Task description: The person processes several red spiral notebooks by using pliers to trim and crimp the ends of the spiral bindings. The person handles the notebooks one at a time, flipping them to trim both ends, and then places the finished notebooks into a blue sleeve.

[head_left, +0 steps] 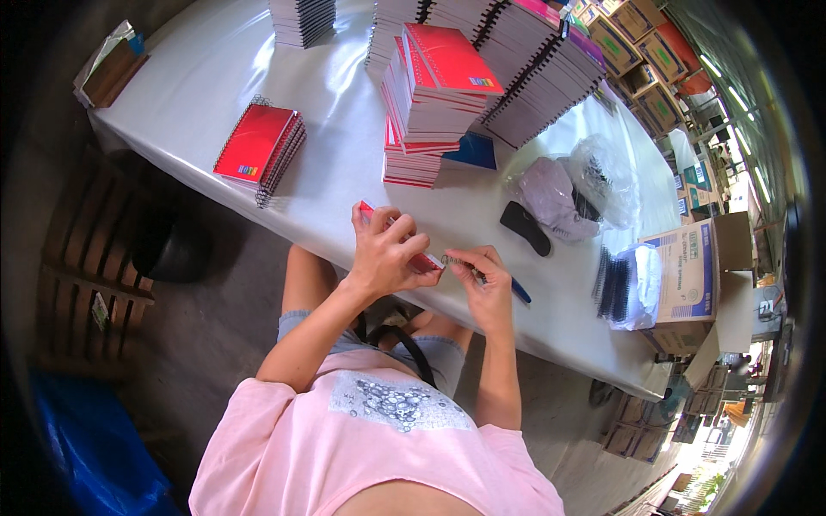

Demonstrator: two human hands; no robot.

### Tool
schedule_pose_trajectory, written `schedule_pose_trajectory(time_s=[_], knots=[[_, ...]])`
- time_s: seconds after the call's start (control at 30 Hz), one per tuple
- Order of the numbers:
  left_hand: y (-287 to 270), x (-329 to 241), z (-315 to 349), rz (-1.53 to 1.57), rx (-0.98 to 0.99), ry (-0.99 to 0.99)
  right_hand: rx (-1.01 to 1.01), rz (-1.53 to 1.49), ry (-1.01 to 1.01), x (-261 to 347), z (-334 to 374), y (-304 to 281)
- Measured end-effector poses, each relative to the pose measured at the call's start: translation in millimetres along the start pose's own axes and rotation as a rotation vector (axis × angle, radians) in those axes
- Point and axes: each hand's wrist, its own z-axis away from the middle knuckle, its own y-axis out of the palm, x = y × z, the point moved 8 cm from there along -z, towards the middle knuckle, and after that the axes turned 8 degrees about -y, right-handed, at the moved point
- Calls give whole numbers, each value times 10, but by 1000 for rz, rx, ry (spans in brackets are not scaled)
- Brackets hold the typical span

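My left hand [381, 256] is closed around a small red-covered notebook [423, 261], held tilted over the table's near edge. At the notebook's right corner, my right hand [487, 285] pinches a dark spiral binding coil [453, 259] between thumb and fingers. The coil's end meets the notebook's edge; how far it runs through the holes is hidden. A dark blue handle-like piece [520, 291] shows just beyond my right hand; I cannot tell whether it is held or lies on the table. Past my hands stands a tall stack of red-covered notebooks [443, 103] without visible coils.
Spiral-bound red notebooks [260, 148] are piled at the left on the white-covered table [327, 185]. Behind the tall stack stand more bound books [542, 86]. A black, sole-shaped object [525, 228] lies beside plastic bags [564, 193]. At right, a carton [684, 275] holds black coils [613, 285].
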Motion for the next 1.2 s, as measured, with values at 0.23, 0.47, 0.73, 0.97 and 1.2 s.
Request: schedule_pose_trajectory(time_s=[0.23,0.47,0.73,0.97,1.2], knots=[[-14,35,27,-11,25,-8,13,-47,1,-27,15,32],[12,15,-1,-54,125,-12,95,-90,-91,-40,76,29],[3,45,2,-53,160,-10,142,-41,229,-38,100,69],[11,50,-17,-70,225,-8,514,45,164,-144,55,133],[-112,100,-40,51,98,-57,11,965,-59,-1030,-262,-971]])
